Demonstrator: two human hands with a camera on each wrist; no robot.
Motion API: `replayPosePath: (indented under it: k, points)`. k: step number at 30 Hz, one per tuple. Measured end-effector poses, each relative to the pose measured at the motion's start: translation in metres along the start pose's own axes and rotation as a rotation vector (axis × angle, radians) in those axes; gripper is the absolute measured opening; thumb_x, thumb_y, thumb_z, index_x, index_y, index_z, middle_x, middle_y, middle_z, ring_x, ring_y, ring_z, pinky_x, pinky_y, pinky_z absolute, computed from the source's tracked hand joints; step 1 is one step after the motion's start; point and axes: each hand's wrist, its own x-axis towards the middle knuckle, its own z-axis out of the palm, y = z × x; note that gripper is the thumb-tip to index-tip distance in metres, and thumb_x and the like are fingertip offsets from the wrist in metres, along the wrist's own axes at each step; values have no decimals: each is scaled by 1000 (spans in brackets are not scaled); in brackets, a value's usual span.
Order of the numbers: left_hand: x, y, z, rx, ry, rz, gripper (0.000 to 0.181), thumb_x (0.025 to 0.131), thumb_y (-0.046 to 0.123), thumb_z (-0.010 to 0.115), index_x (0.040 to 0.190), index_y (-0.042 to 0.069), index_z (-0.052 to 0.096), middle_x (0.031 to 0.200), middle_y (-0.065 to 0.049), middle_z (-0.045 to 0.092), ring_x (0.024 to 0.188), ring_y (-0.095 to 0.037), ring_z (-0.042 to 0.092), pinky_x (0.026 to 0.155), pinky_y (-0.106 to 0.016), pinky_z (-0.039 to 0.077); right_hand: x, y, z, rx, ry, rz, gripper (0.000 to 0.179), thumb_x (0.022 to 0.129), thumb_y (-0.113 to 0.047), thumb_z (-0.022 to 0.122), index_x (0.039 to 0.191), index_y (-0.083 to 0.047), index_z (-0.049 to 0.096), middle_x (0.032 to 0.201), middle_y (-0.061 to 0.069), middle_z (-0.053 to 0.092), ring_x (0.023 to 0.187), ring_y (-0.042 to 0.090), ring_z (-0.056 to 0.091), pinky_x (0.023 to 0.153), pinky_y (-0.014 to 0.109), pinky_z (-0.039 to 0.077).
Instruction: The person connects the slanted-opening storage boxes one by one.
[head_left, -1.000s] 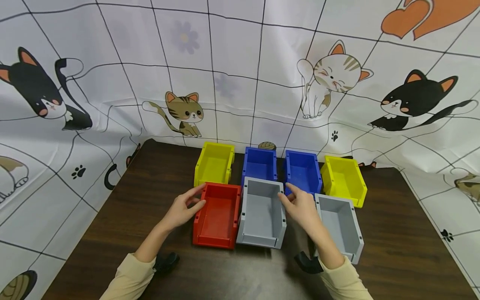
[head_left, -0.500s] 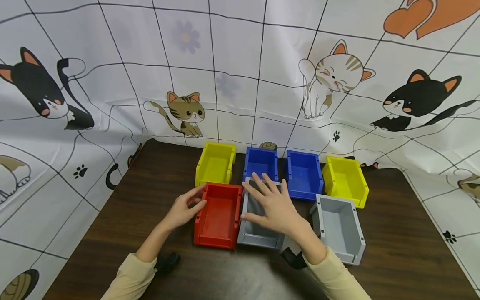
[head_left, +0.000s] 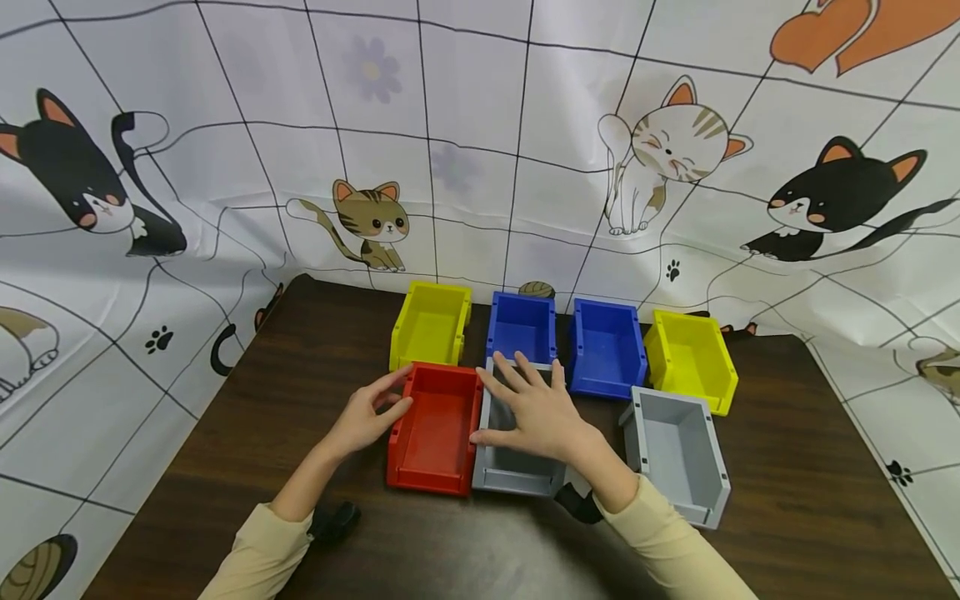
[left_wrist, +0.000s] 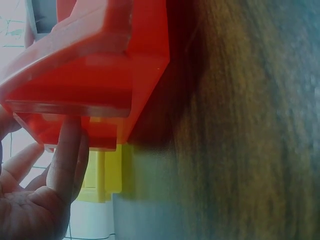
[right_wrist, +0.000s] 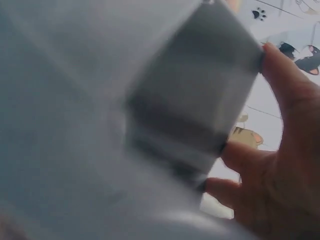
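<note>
In the head view a red bin [head_left: 435, 429] stands on the dark wooden table, left of a grey bin [head_left: 517, 481]. My left hand [head_left: 366, 421] is at the red bin's left side, its index fingertip at the far left corner and its thumb at the left rim. In the left wrist view its fingers reach the red bin's side [left_wrist: 75, 95] under a ledge. My right hand [head_left: 536, 417] is spread over the grey bin, hiding much of it. Its thumb tip lies near the seam with the red bin. In the right wrist view its fingertips meet the grey bin's edge [right_wrist: 195, 90].
Behind stand a yellow bin [head_left: 430, 325], two blue bins [head_left: 522, 321] [head_left: 606, 346] and another yellow bin [head_left: 690, 358]. A second grey bin [head_left: 678, 454] is at the right, apart from the first. A cat-print sheet [head_left: 480, 167] hangs behind the table.
My right hand has moved left from the grey bin's right rim to spread over that bin, and over the last half second slightly farther left. The left hand has stayed at the red bin.
</note>
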Motion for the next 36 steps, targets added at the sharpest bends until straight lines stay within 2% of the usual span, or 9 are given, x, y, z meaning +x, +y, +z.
replayPosePath:
  k: [6, 13, 21, 27, 33, 36]
  points:
    - [0, 0, -1, -9, -11, -4, 51, 90, 3, 60, 137, -3, 43, 132, -26, 49, 91, -27, 62, 83, -31, 51, 0, -2, 4, -38, -16, 9, 87, 80, -70, 50, 149, -23, 27, 154, 8, 21, 140, 35, 15, 100, 71, 12]
    - [0, 1, 0, 4, -2, 29, 50, 90, 1, 60, 136, -6, 44, 129, -28, 50, 90, -27, 62, 83, -37, 51, 1, -2, 7, -52, -24, 15, 87, 80, -72, 48, 149, -24, 25, 155, 7, 19, 140, 34, 14, 100, 71, 12]
    - [-2, 1, 0, 0, -1, 2, 51, 89, 1, 61, 137, -4, 44, 132, -26, 49, 89, -26, 61, 81, -30, 51, 0, -2, 16, -50, 6, -1, 86, 79, -70, 51, 148, -21, 32, 153, 10, 23, 139, 35, 18, 98, 72, 13]
    - [-3, -1, -1, 0, 9, 13, 51, 88, 0, 61, 136, -5, 44, 132, -25, 49, 90, -27, 61, 82, -31, 51, 1, -2, 30, -63, 12, -4, 86, 80, -70, 50, 148, -21, 32, 153, 9, 24, 138, 35, 20, 96, 74, 15]
    - [0, 0, 1, 17, 15, 44, 50, 88, 0, 62, 135, -7, 45, 131, -27, 50, 88, -25, 61, 81, -27, 51, 2, 0, 35, -77, -4, 21, 86, 80, -72, 48, 148, -23, 30, 154, 8, 21, 139, 34, 18, 97, 73, 14]
    - [-2, 1, 1, 17, 21, 43, 50, 88, 0, 62, 135, -7, 45, 130, -27, 51, 87, -26, 61, 80, -29, 51, 2, 0, 36, -68, -3, 18, 86, 80, -72, 48, 149, -23, 29, 154, 8, 21, 140, 34, 18, 97, 74, 13]
